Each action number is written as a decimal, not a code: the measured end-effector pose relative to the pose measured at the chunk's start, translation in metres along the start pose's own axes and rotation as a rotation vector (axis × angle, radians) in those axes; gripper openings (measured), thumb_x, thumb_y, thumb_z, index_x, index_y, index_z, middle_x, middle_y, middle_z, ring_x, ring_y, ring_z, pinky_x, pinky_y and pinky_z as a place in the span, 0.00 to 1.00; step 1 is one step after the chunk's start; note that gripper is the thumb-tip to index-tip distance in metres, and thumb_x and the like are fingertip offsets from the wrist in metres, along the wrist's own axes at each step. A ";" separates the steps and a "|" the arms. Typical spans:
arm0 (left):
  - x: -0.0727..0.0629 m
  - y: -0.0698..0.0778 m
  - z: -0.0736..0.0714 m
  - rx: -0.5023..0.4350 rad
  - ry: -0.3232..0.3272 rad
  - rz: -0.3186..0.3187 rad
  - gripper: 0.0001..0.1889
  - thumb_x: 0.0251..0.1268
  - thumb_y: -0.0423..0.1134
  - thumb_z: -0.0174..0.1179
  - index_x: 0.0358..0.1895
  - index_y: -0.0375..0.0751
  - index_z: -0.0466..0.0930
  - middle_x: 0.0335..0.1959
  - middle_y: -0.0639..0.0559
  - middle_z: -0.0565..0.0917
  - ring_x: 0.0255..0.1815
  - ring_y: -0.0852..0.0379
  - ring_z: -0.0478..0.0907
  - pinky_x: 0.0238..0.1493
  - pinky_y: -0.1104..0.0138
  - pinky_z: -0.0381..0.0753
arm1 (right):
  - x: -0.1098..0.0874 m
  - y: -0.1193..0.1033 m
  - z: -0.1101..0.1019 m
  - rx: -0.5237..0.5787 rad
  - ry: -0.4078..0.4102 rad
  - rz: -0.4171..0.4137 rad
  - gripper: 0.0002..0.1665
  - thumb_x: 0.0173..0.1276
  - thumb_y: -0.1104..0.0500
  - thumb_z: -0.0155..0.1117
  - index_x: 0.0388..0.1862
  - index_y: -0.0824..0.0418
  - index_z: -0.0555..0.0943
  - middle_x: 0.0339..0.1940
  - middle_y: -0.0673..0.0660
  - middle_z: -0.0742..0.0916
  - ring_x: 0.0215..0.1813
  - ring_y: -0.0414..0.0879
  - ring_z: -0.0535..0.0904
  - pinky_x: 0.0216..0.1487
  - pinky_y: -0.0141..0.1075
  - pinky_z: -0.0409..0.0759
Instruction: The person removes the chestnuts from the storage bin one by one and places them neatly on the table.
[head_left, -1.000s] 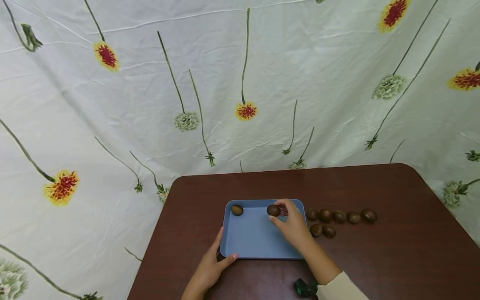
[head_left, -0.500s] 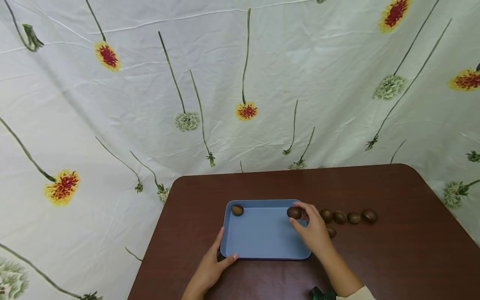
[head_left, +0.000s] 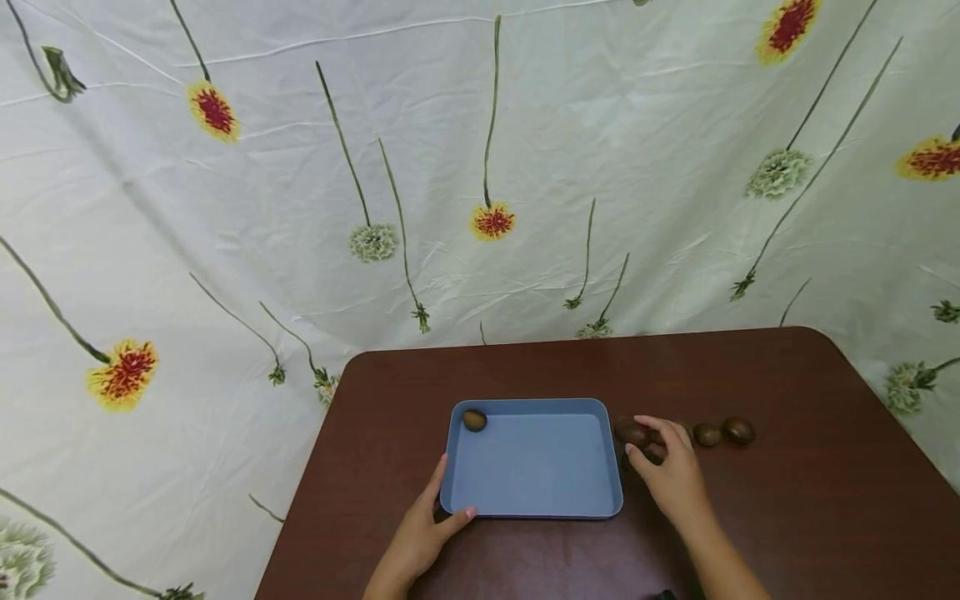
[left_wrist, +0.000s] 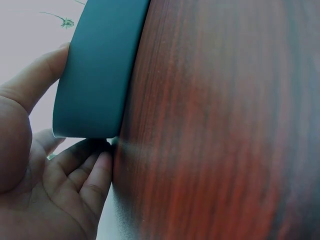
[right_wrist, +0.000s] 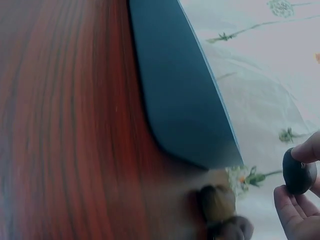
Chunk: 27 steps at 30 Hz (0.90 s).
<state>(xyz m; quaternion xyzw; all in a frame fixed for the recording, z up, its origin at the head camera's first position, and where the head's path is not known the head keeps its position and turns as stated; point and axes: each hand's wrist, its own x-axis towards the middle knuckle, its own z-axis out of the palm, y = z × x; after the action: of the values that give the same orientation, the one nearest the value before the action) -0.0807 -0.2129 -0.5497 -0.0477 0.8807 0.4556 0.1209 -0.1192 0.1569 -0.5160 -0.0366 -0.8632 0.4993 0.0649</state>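
Observation:
A shallow blue tray lies on the table, with one brown passion fruit in its far left corner. My left hand grips the tray's near left corner, the thumb at the front rim and other fingers along the left side. Just right of the tray, my right hand pinches a dark passion fruit between thumb and fingers. In the right wrist view that fruit hangs above the table, apart from the tray wall. The hand hides some of the fruits behind it.
More passion fruits sit in rows right of the tray; the far ones stay visible beyond my hand. The dark red-brown table ends at a white flowered cloth behind. A small black object shows at the bottom edge.
My right hand has moved right with the passion fruit, from over the tray to beyond its right edge, above the rows. My left hand and the tray have stayed put.

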 end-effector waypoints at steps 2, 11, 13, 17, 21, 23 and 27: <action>0.000 0.000 0.000 -0.004 -0.002 0.001 0.53 0.61 0.61 0.69 0.83 0.62 0.44 0.82 0.40 0.57 0.79 0.32 0.58 0.71 0.33 0.60 | -0.001 0.004 -0.007 -0.001 0.002 0.018 0.27 0.73 0.58 0.65 0.70 0.59 0.73 0.67 0.62 0.72 0.65 0.60 0.77 0.64 0.47 0.80; 0.001 0.001 0.000 -0.007 -0.017 -0.018 0.53 0.61 0.61 0.69 0.83 0.63 0.43 0.82 0.38 0.57 0.79 0.30 0.57 0.71 0.32 0.60 | -0.008 0.021 -0.031 -0.042 -0.015 0.089 0.30 0.75 0.56 0.63 0.72 0.60 0.69 0.68 0.68 0.69 0.67 0.65 0.73 0.63 0.48 0.81; 0.001 0.001 0.000 -0.010 -0.020 -0.023 0.54 0.61 0.61 0.69 0.83 0.64 0.43 0.81 0.37 0.57 0.79 0.30 0.57 0.70 0.32 0.61 | -0.009 0.025 -0.034 -0.036 -0.032 0.100 0.31 0.75 0.57 0.62 0.73 0.62 0.67 0.69 0.69 0.68 0.68 0.67 0.71 0.66 0.53 0.79; 0.001 0.002 0.000 -0.011 -0.023 -0.028 0.53 0.60 0.61 0.69 0.83 0.65 0.42 0.82 0.37 0.56 0.79 0.30 0.57 0.70 0.32 0.61 | -0.012 0.033 -0.040 -0.035 -0.062 0.123 0.33 0.76 0.58 0.61 0.75 0.64 0.64 0.71 0.73 0.66 0.70 0.72 0.68 0.67 0.61 0.75; 0.001 0.002 0.000 -0.010 -0.022 -0.032 0.53 0.60 0.62 0.69 0.83 0.66 0.43 0.81 0.37 0.56 0.79 0.29 0.57 0.70 0.31 0.61 | -0.012 0.040 -0.044 -0.054 -0.081 0.170 0.36 0.76 0.54 0.61 0.77 0.63 0.62 0.73 0.74 0.64 0.72 0.73 0.64 0.66 0.66 0.74; 0.001 0.003 0.000 -0.010 -0.023 -0.033 0.53 0.60 0.62 0.69 0.83 0.66 0.43 0.81 0.37 0.56 0.79 0.29 0.57 0.70 0.31 0.61 | -0.012 0.043 -0.045 -0.073 -0.087 0.195 0.37 0.77 0.51 0.61 0.77 0.62 0.62 0.73 0.73 0.65 0.72 0.73 0.64 0.65 0.66 0.73; 0.001 0.003 -0.001 -0.014 -0.024 -0.037 0.54 0.60 0.62 0.69 0.83 0.65 0.43 0.81 0.37 0.56 0.79 0.29 0.56 0.70 0.31 0.61 | -0.011 0.049 -0.047 -0.112 -0.088 0.225 0.36 0.76 0.48 0.60 0.77 0.61 0.63 0.74 0.73 0.65 0.70 0.74 0.67 0.61 0.64 0.77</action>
<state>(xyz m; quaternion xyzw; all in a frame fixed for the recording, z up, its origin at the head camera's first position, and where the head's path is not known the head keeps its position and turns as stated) -0.0821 -0.2117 -0.5473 -0.0594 0.8750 0.4598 0.1394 -0.1014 0.2199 -0.5358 -0.1150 -0.8822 0.4556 -0.0314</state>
